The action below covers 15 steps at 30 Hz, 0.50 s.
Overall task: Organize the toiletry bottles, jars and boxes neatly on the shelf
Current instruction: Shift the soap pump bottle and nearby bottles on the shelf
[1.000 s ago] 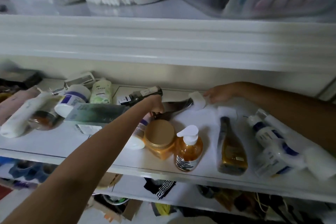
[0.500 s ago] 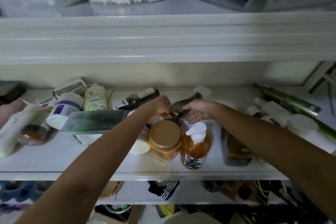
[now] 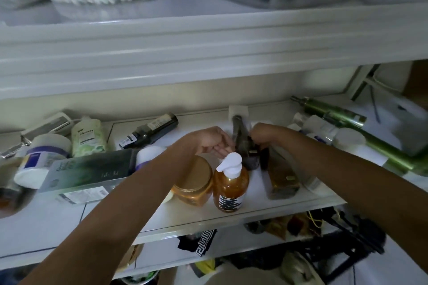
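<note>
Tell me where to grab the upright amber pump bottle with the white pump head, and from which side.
I'd wrap the round amber body of the pump bottle below the white pump head, coming from the front right. It stands upright near the shelf edge, the gold-lidded jar crowds its left, and bare shelf lies to its right.

The room was dim. A white upper shelf point(image 3: 208, 53) showed a thick ribbed front edge. Below it the white middle shelf point(image 3: 46, 227) ran back to a cream back wall point(image 3: 162, 99). A lower shelf point(image 3: 162, 257) lay in shadow.
</note>
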{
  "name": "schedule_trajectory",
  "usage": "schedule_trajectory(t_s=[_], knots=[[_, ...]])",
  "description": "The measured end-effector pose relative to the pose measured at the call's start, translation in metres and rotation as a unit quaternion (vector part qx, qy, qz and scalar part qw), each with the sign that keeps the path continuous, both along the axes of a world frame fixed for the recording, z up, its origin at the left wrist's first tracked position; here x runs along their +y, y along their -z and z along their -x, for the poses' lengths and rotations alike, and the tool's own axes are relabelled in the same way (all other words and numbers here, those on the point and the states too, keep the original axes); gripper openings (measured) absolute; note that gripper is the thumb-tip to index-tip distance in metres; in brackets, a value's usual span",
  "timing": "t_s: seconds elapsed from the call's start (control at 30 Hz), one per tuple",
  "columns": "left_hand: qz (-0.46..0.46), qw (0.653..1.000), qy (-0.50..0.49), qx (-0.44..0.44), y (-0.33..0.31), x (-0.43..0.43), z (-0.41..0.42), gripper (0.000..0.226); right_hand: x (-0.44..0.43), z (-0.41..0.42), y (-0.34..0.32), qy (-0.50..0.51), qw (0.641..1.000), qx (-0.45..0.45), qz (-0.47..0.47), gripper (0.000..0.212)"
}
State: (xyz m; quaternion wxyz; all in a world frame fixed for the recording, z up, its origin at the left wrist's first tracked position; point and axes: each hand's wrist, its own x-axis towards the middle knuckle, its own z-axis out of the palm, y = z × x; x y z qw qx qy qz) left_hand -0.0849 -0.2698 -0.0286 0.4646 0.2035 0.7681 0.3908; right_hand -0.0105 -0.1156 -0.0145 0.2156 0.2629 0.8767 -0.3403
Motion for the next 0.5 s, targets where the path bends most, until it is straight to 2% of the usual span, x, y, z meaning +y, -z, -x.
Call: schedule_trajectory(t_s=[0.33,0.5], knots=[[0.032,0.997,0.065,-0.011,0.0036,0.0014,0.0007,0.049,0.0027,-0.0083,-0.0041,-0.094,0.991,-0.042,-0.090,0.028],[0.051,0.996,0.074,-0.023,0.0022,-0.0010,-0.0056,0.056,-0.0015,-0.0084,0.0030,-0.155,0.971,-0.088,-0.157,0.026]])
